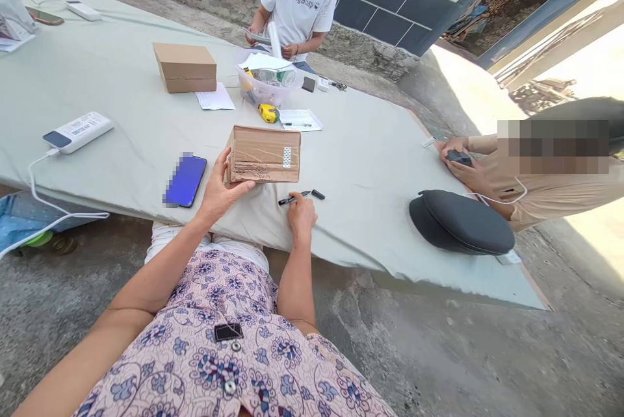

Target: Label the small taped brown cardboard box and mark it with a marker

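A brown cardboard box point(267, 144) with clear tape, a small patterned label and dark scribbled lines stands tilted near the table's front edge. Fingers of my left hand point(220, 187) wrap its left side, and the thumb lies along its lower edge. Just right of that, my right hand point(302, 214) has its fingers closed around a black marker point(286, 200), low over the cloth. The marker's loose black cap point(318, 194) lies beside those fingers. To the left of my left hand is a phone point(188, 181) with a blue screen.
Behind the box are a yellow tape measure point(268, 113), a written sheet with a pen point(298, 124), a plastic basket point(266, 93) and another cardboard box point(188, 73). A power bank point(80, 131) lies left, a black cap point(461, 222) right. Two people sit at the table.
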Demonstrator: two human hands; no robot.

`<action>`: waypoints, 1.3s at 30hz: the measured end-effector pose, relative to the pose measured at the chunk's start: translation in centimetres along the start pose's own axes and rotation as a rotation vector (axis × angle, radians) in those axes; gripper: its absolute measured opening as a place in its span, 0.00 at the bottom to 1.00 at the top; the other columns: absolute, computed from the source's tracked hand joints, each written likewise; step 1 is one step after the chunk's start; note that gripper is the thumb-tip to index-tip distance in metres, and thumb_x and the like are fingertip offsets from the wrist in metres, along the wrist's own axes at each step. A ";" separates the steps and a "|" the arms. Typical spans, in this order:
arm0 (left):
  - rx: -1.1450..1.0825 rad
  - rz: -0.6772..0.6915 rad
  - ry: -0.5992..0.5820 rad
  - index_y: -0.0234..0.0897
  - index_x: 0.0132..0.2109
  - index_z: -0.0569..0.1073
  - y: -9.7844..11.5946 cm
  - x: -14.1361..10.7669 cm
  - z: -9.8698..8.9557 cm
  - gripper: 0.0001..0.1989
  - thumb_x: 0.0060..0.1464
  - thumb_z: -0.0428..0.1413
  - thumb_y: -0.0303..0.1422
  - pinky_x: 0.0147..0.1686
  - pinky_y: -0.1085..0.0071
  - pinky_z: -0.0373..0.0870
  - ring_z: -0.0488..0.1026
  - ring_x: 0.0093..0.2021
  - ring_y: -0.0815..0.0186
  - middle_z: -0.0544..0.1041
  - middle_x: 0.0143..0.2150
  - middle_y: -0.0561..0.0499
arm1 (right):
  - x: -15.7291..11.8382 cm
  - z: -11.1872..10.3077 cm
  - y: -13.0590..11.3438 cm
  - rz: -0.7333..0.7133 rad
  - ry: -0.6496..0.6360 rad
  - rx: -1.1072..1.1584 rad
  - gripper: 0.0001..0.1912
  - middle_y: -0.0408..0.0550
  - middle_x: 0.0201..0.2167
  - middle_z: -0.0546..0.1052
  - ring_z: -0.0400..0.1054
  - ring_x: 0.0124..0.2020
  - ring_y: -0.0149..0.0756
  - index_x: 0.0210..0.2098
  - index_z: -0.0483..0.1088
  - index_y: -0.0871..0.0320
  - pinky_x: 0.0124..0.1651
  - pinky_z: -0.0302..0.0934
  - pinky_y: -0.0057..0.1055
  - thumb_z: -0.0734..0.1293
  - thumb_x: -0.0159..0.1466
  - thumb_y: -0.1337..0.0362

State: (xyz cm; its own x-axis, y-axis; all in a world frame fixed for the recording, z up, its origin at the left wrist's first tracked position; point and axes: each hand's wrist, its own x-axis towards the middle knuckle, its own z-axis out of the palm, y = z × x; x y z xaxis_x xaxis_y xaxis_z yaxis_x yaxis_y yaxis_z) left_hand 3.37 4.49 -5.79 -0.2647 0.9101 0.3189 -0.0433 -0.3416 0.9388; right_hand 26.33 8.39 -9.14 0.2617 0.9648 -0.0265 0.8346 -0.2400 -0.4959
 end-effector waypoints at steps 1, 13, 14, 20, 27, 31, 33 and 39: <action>0.007 -0.006 -0.005 0.49 0.71 0.61 -0.1 0.0 -0.1 0.49 0.45 0.72 0.49 0.62 0.56 0.75 0.57 0.75 0.45 0.60 0.75 0.42 | 0.1 0.1 0.2 -0.012 0.005 0.021 0.22 0.53 0.44 0.74 0.68 0.48 0.44 0.53 0.78 0.51 0.54 0.59 0.42 0.58 0.68 0.70; 0.094 0.075 -0.050 0.46 0.72 0.59 -0.5 0.5 -0.9 0.45 0.54 0.68 0.49 0.64 0.56 0.72 0.64 0.72 0.48 0.65 0.72 0.39 | -2.3 -3.1 -2.1 -0.312 0.643 0.839 0.08 0.42 0.38 0.70 0.72 0.38 0.34 0.44 0.56 0.50 0.47 0.67 0.36 0.61 0.69 0.57; 0.100 0.083 -0.056 0.46 0.72 0.59 -0.5 0.5 -0.9 0.45 0.54 0.67 0.49 0.65 0.56 0.71 0.64 0.72 0.48 0.65 0.72 0.39 | -3.1 -4.0 -3.0 -0.416 0.722 0.960 0.08 0.40 0.34 0.70 0.72 0.36 0.34 0.43 0.56 0.49 0.46 0.68 0.37 0.62 0.69 0.57; 0.098 0.102 -0.069 0.46 0.72 0.59 -0.4 0.4 -0.9 0.45 0.54 0.67 0.50 0.61 0.59 0.76 0.65 0.71 0.49 0.65 0.72 0.38 | -7.9 -5.8 -8.0 -0.816 0.705 1.106 0.06 0.33 0.25 0.67 0.68 0.23 0.30 0.42 0.60 0.49 0.47 0.71 0.43 0.63 0.69 0.59; 0.106 0.104 -0.092 0.46 0.73 0.57 -0.3 0.1 -0.9 0.43 0.57 0.65 0.48 0.57 0.60 0.78 0.64 0.72 0.48 0.64 0.73 0.38 | -9.3 -3.6 -9.7 -0.987 0.491 0.931 0.09 0.40 0.30 0.78 0.75 0.40 0.38 0.49 0.67 0.49 0.54 0.69 0.45 0.64 0.70 0.64; 0.088 0.109 -0.083 0.45 0.72 0.58 -0.4 0.1 -0.9 0.43 0.56 0.66 0.49 0.59 0.60 0.77 0.64 0.72 0.48 0.64 0.73 0.38 | -9.7 -3.5 -9.6 -1.055 0.446 0.853 0.08 0.40 0.29 0.77 0.74 0.39 0.38 0.48 0.69 0.50 0.54 0.69 0.45 0.63 0.70 0.64; 0.082 0.106 -0.089 0.46 0.72 0.58 -0.4 0.1 -0.9 0.43 0.56 0.66 0.50 0.59 0.61 0.77 0.63 0.72 0.48 0.64 0.73 0.39 | -9.7 -3.6 -9.2 -1.068 0.459 0.820 0.06 0.40 0.28 0.75 0.74 0.37 0.37 0.45 0.70 0.50 0.52 0.70 0.44 0.63 0.69 0.63; 0.104 0.090 -0.107 0.45 0.73 0.57 -0.2 0.1 -1.0 0.44 0.56 0.66 0.50 0.59 0.59 0.77 0.62 0.73 0.48 0.61 0.74 0.37 | -8.6 -4.9 -7.3 -0.880 0.725 0.788 0.02 0.41 0.30 0.73 0.71 0.34 0.35 0.37 0.69 0.52 0.41 0.69 0.37 0.65 0.67 0.63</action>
State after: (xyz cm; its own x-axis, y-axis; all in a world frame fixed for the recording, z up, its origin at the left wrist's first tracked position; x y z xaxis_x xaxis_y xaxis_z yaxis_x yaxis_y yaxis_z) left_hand 2.37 4.41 -6.08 -0.1592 0.8984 0.4094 0.0770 -0.4021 0.9124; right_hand 20.31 1.29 -1.04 0.1908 0.4361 0.8794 0.4268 0.7699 -0.4744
